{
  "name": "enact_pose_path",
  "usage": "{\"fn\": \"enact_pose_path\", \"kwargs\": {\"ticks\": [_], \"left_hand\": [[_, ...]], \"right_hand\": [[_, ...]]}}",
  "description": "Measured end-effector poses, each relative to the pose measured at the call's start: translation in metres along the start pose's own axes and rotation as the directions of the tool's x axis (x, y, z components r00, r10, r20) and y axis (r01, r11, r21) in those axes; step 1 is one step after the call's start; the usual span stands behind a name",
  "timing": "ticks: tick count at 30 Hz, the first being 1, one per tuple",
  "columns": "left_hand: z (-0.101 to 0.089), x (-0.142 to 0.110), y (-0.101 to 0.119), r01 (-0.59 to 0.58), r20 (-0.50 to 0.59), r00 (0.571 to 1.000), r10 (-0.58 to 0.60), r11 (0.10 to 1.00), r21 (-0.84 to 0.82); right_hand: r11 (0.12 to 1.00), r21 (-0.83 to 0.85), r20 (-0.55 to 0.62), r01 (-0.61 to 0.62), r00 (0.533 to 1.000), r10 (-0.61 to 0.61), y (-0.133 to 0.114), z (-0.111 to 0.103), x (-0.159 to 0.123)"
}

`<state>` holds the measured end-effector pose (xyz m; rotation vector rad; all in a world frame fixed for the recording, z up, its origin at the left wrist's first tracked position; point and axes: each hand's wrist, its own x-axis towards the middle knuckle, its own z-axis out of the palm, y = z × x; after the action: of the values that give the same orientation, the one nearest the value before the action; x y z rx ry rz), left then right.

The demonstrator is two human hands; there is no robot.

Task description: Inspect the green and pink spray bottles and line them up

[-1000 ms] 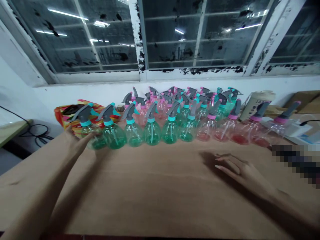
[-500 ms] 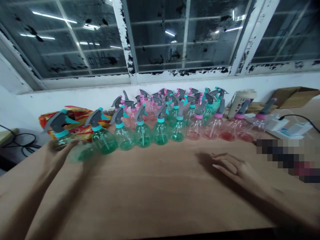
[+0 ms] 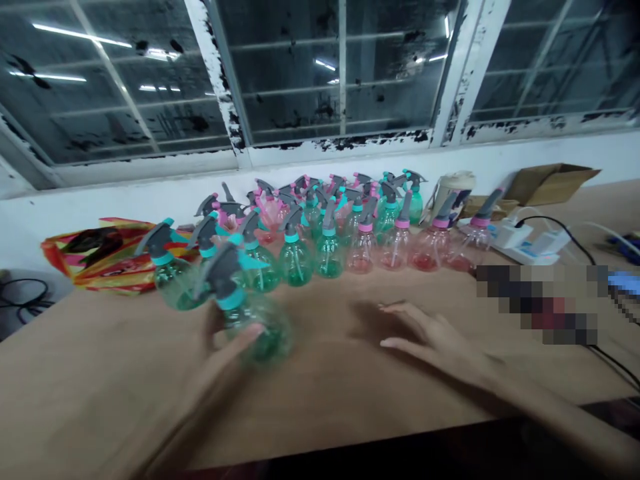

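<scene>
A teal-collared spray bottle (image 3: 267, 339) in the left hand (image 3: 220, 363), the right hand (image 3: 435, 341) open nearby

I see the left fingers and thumb closed round the bottle's clear belly, green liquid inside, its grey-and-teal spray head leaning to the left; it's blurred, so I can't tell whether its base touches the tabletop (image 3: 320, 393). The right hand is well apart from it, fingers parted. Just beyond the held bottle runs the front row of spray bottles (image 3: 296, 261), teal collars to the left, pink to the right, with a red-and-yellow bag (image 3: 125, 270) near the left end and a white power strip (image 3: 533, 252) near the right
</scene>
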<state>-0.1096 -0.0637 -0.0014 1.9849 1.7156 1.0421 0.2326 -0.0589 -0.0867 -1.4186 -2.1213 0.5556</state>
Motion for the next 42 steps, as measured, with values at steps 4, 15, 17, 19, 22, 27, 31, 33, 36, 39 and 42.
{"fn": "enact_pose_path", "kwargs": {"ticks": [4,15,17,19,22,27,31,33,36,39,42], "left_hand": [[0.054,0.009,0.020,-0.003,0.228,0.973,0.046,0.982,-0.188],[0.087,0.012,0.045,-0.073,0.329,0.939,0.102,0.992,-0.099],[0.085,0.011,0.044,-0.072,0.345,0.934,0.096,0.994,-0.084],[0.082,0.013,0.043,-0.089,0.373,0.920,0.118,0.992,-0.092],[0.081,0.019,0.044,-0.132,0.399,0.899,0.180,0.980,-0.147],[0.084,0.036,0.055,-0.168,0.350,0.894,0.281,0.933,-0.320],[0.089,0.046,0.067,-0.074,0.359,0.907,0.221,0.921,-0.382],[0.091,0.049,0.071,-0.055,0.357,0.913,0.199,0.926,-0.374],[0.093,0.051,0.072,-0.089,0.287,0.938,0.193,0.937,-0.337],[0.093,0.053,0.069,-0.141,0.221,0.955,0.197,0.959,-0.246],[0.092,0.057,0.067,-0.171,0.229,0.946,0.229,0.953,-0.249]], "right_hand": [[0.997,0.077,0.041,0.012,0.999,-0.015,-0.015,0.011,0.008],[0.975,0.140,0.040,0.172,0.983,-0.179,-0.025,0.033,0.032],[0.976,0.125,0.037,0.178,0.982,-0.184,-0.024,0.035,0.034],[0.980,0.114,0.048,0.162,0.985,-0.168,-0.022,0.036,0.036],[0.982,0.095,0.062,0.161,0.984,-0.167,-0.018,0.037,0.040],[0.954,0.095,0.055,0.286,0.955,-0.292,-0.017,0.036,0.049],[0.938,0.114,0.047,0.328,0.941,-0.335,-0.023,0.037,0.055],[0.940,0.111,0.063,0.323,0.941,-0.331,-0.025,0.036,0.058],[0.937,0.095,0.121,0.335,0.931,-0.345,-0.021,0.034,0.061],[0.933,0.058,0.162,0.355,0.919,-0.359,-0.006,0.028,0.063],[0.935,0.013,0.137,0.355,0.926,-0.353,0.018,0.022,0.067]]}}
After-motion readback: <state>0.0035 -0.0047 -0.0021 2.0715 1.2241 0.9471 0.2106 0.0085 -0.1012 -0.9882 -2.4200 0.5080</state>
